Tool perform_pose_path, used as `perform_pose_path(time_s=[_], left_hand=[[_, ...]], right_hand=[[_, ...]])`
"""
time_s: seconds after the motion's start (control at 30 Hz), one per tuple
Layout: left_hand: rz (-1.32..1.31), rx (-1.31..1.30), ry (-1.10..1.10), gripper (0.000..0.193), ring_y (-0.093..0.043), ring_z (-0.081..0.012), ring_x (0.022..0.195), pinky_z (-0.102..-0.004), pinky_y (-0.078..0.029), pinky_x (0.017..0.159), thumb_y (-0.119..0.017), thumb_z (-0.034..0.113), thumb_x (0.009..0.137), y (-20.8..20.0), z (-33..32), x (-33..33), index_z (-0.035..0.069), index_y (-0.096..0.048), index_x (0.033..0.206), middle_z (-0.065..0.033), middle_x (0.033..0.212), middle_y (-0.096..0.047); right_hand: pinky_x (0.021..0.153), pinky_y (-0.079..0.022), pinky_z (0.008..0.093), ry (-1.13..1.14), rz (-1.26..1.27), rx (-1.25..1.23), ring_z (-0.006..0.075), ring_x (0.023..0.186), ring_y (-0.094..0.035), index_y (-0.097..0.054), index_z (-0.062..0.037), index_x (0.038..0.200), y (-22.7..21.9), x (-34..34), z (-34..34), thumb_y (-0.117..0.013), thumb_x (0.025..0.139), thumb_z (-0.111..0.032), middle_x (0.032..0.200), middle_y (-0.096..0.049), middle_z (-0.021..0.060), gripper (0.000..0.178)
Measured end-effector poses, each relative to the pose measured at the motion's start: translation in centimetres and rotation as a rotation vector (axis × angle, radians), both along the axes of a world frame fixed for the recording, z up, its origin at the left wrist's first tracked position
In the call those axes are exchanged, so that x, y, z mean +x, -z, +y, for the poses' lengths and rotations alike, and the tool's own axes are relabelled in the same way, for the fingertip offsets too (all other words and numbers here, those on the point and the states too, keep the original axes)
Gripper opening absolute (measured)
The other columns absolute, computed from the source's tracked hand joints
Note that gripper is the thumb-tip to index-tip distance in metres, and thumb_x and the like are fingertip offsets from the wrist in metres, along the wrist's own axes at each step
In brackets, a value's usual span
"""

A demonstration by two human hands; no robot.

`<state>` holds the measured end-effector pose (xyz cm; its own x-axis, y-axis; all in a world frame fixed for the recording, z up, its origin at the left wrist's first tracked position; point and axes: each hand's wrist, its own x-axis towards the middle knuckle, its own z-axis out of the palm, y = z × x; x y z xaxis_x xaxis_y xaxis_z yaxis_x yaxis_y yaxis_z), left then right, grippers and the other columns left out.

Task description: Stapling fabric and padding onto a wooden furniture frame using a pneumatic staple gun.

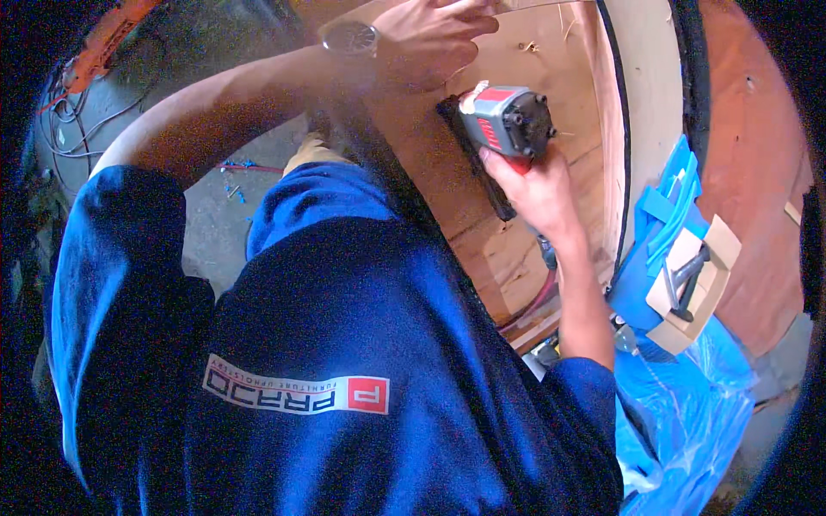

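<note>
My right hand (544,193) is wrapped round the handle of a grey, black and red pneumatic staple gun (495,129). The gun is over the inside of a wooden furniture frame (508,258) with bare plywood panels. A red air hose (542,292) runs down from below the grip. Farther up, my left hand (430,43) reaches across to the frame's far part, a watch on its wrist. Its fingers are curled in and pressed together near a thin pale edge at the top of the view. What they pinch, if anything, cannot be made out.
Right of the frame, an open cardboard box (727,245) holds a dark hammer-like tool (687,288). Blue plastic sheeting (688,413) lies below it. A reddish-brown sheet (753,163) spreads at far right. Cables (82,129) and small blue bits (237,191) lie on the floor at left.
</note>
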<state>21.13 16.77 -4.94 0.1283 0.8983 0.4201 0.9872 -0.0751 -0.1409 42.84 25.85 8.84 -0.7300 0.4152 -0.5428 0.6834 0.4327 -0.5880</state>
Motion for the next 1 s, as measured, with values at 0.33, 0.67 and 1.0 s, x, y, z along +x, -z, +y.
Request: perform_pose_path(time_s=[0.33, 0.67, 1.0], left_hand=[[0.011, -0.523, -0.025, 0.035, -0.013, -0.0343, 0.139, -0.0757, -0.019, 0.100, -0.058, 0.038, 0.082, -5.5, -0.1, 1.1, 0.023, -0.061, 0.114, -0.0035, 0.141, -0.041], [0.102, -0.427, -0.033, 0.035, -0.013, -0.0349, 0.140, -0.0742, -0.019, 0.102, -0.050, 0.042, 0.086, -2.2, 0.0, 1.2, 0.023, -0.060, 0.114, -0.0035, 0.145, -0.037], [-0.290, 0.039, 0.122, 0.044, -0.043, -0.0290, 0.118, -0.0453, -0.033, 0.099, -0.060, 0.014, 0.070, -4.6, 5.3, 1.5, 0.013, -0.056, 0.115, -0.0057, 0.132, -0.047]], right_hand=[[0.058, -0.049, 0.0334, 0.104, 0.095, 0.067, 0.0232, 0.066, -0.065, -0.068, -0.0059, 0.098, -2.3, 1.7, 0.0, -0.066, 0.080, -0.017, 0.082, -0.070, 0.0109, 0.021], [0.042, -0.037, 0.0253, -0.029, 0.302, 0.097, 0.0112, 0.046, -0.047, -0.064, -0.0038, 0.098, 2.0, 1.8, 0.1, -0.065, 0.084, -0.018, 0.063, -0.057, 0.0016, 0.020], [0.051, -0.045, 0.0360, 0.581, -0.099, 0.077, 0.0232, 0.054, -0.056, -0.066, -0.0024, 0.091, -0.8, 9.4, 2.7, -0.063, 0.083, -0.022, 0.065, -0.063, 0.0065, 0.022]])
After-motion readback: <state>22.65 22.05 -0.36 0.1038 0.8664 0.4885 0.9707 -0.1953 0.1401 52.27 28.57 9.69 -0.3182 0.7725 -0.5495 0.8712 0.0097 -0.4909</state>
